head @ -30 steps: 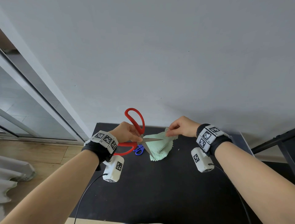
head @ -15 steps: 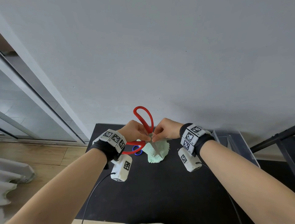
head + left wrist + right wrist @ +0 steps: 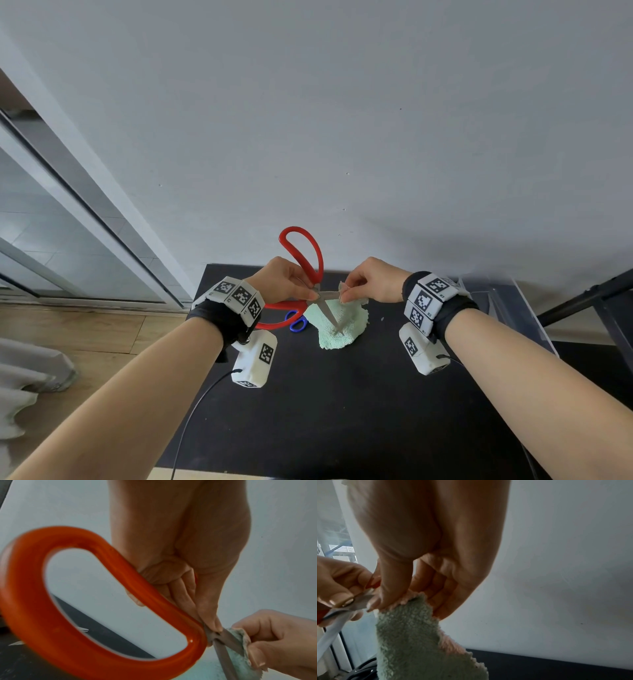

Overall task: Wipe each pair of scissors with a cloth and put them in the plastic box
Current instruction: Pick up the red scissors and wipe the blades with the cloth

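My left hand (image 3: 291,286) grips red-handled scissors (image 3: 303,251) near the pivot, blades spread open above the black table. One handle loop stands up; the other lies low behind my left wrist. In the left wrist view the red scissors (image 3: 96,615) fill the frame. My right hand (image 3: 368,286) pinches a pale green cloth (image 3: 339,325) around the upper blade, close to the pivot. The cloth (image 3: 419,642) hangs down from the pinch onto the table. The lower blade (image 3: 330,317) points down into the cloth. Small blue-handled scissors (image 3: 296,322) lie on the table behind my left hand.
A clear plastic box (image 3: 503,308) stands at the table's right back corner, beyond my right wrist. The black table (image 3: 342,411) meets a grey wall at the back. A sliding glass door and wooden floor are on the left; a dark metal frame (image 3: 589,301) is on the right.
My right hand, with the cloth, slid in along the blade from the tip to the pivot, then stayed close there. My left hand kept its grip on the red scissors.
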{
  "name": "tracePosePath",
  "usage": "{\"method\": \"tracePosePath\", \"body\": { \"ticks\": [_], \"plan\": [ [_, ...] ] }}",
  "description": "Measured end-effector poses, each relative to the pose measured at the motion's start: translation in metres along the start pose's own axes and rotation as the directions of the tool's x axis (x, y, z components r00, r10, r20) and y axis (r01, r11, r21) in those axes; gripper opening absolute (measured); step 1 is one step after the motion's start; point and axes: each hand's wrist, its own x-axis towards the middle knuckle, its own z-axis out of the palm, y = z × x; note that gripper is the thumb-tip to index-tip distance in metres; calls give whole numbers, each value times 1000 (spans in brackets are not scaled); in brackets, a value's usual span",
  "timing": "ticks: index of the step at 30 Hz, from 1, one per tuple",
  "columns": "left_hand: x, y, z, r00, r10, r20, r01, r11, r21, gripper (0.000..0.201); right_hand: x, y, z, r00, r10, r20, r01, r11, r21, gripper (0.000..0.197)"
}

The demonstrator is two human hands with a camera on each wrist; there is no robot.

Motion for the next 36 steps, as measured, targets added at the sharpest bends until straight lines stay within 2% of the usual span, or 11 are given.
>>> {"method": "tracePosePath", "body": {
  "ticks": [5,7,9,13,17,21,24,30,36],
  "plan": [
    [-6,-11,-9,999,-45,-30,46,999,21,12,-1,15,0,999,35,-42,-36,999,-16,7],
    [-10,-20,-17,995,-78,-67,80,996,32,12,-3,29,-2,992,66,-105,-68,998,-10,15],
    [-13,-27,-22,989,-107,-103,109,994,17,11,-5,40,-1,983,74,-169,-67,997,44,12],
    [-18,-31,-20,984,-125,-130,111,988,-105,7,-3,41,12,974,63,-220,-27,986,164,7],
    [-17,-32,-18,971,-155,-183,106,962,-252,10,0,45,25,972,87,-217,-33,970,240,12],
    [-15,-34,-14,954,-208,-217,103,904,-414,18,2,44,37,971,95,-217,-36,965,259,8],
    [-14,-33,-8,943,-248,-223,102,852,-514,16,5,42,45,973,99,-210,-46,969,243,9],
    [-11,-28,6,936,-285,-206,61,708,-703,28,8,34,54,968,101,-230,-37,963,268,21],
    [-8,-19,13,935,-293,-198,37,639,-768,17,5,28,60,969,105,-222,-20,935,354,21]
  ]
}}
